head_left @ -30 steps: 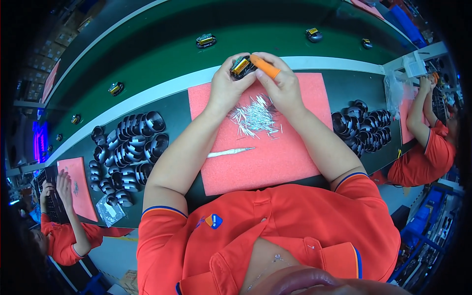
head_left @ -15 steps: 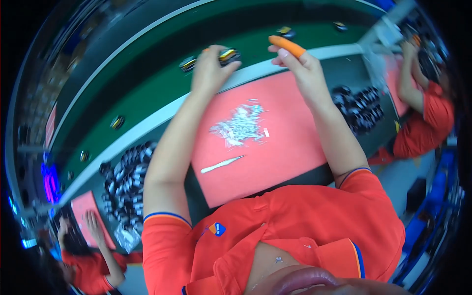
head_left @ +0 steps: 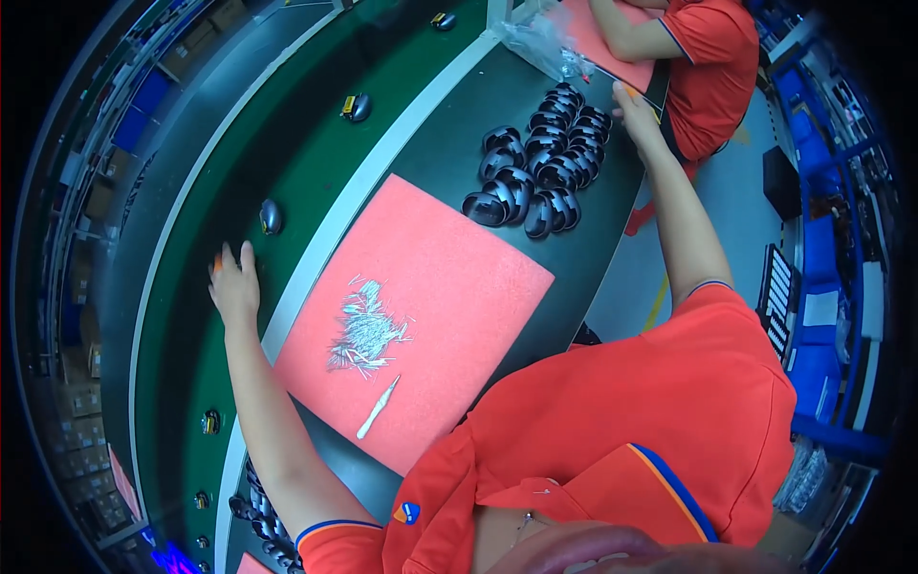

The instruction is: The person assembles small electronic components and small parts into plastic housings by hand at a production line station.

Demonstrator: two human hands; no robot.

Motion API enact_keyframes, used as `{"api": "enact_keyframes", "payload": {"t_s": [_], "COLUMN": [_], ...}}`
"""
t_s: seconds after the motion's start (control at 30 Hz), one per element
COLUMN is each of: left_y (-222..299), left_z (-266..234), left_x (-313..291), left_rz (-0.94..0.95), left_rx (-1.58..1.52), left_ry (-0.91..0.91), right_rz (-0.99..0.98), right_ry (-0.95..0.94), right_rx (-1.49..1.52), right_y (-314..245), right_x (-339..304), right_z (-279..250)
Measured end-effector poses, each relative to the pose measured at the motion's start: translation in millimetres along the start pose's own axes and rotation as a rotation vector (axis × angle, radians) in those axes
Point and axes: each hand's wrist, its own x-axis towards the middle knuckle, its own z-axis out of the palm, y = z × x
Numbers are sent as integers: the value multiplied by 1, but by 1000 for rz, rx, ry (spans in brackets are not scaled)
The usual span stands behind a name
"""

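Note:
Over the green conveyor belt point(head_left: 251, 163), my left hand point(head_left: 234, 287) has its fingers spread. Just beyond its fingertips sits a dark rounded unit point(head_left: 271, 216), shaped like a computer mouse. My right hand point(head_left: 637, 117) reaches out to the far right, its fingers loosely bent and apart, beside the black curved shells point(head_left: 545, 158). I see nothing held in either hand. Each hand has an orange finger cover. Between my arms lies a pink mat point(head_left: 459, 277) with a heap of thin silvery strips point(head_left: 368, 330) and a pale pointed tool point(head_left: 379, 407).
More units with yellow parts point(head_left: 356, 107) ride on the belt behind its white rail point(head_left: 382, 153). A clear plastic bag point(head_left: 535, 43) and a co-worker in a red shirt point(head_left: 712, 72) are at the far right. More black shells point(head_left: 263, 517) lie at the near left.
The view has turned to the right. My left hand has come off the dark unit it was touching. My right hand has swung from near the belt out to the shells on the right.

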Motion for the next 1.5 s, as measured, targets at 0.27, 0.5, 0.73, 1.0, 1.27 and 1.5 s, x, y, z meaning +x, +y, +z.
{"api": "enact_keyframes", "payload": {"t_s": [0.27,0.5,0.73,1.0,1.27,1.5], "left_y": [-15,-4,21,37,46,45], "left_z": [2,-9,-6,5,8,5], "left_x": [-23,-42,-90,-113,-121,-120], "left_rz": [-18,-171,-305,-226,-248,-217], "left_rx": [-318,-1358,-2270,-2181,-1935,-1901], "left_ry": [-45,189,-47,27,15,-29], "right_rz": [-173,-25,-90,-164,-725,-815], "right_ry": [-353,-115,-375,-1189,-873,-789], "right_rx": [-201,22,375,612,416,395], "right_y": [21,9,-94,-210,-212,-205], "right_x": [5,5,-58,-234,-286,-293], "right_z": [-2,2,54,183,244,255]}}
